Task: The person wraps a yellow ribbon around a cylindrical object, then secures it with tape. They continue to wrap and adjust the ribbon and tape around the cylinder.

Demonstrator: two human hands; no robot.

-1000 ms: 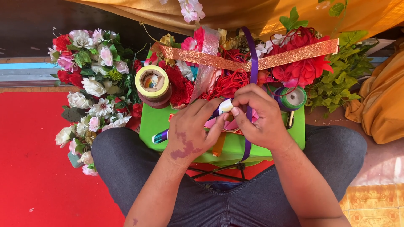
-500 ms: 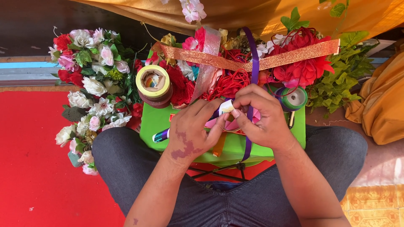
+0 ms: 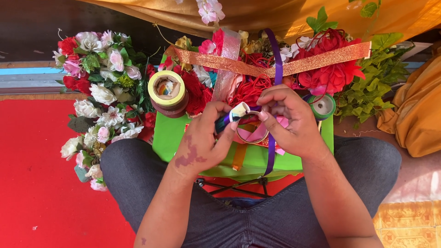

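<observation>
Tape roll (image 3: 239, 111), small and white, is sitting pinched between both hands over the green worktop (image 3: 171, 134). Left hand (image 3: 202, 142) is clamping it from seven o'clock, right hand (image 3: 287, 120) closing on it from three o'clock.

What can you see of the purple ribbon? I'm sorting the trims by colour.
The purple ribbon is a narrow, smooth, satin-looking strip. It runs from the flower heap at the top, crosses over the glittery orange ribbon, passes under the right hand, then hangs down over the green stool, ending near its front edge. It lies nearly straight and flat, slightly curved at the bottom. Whether the fingers pinch it cannot be told.
</observation>
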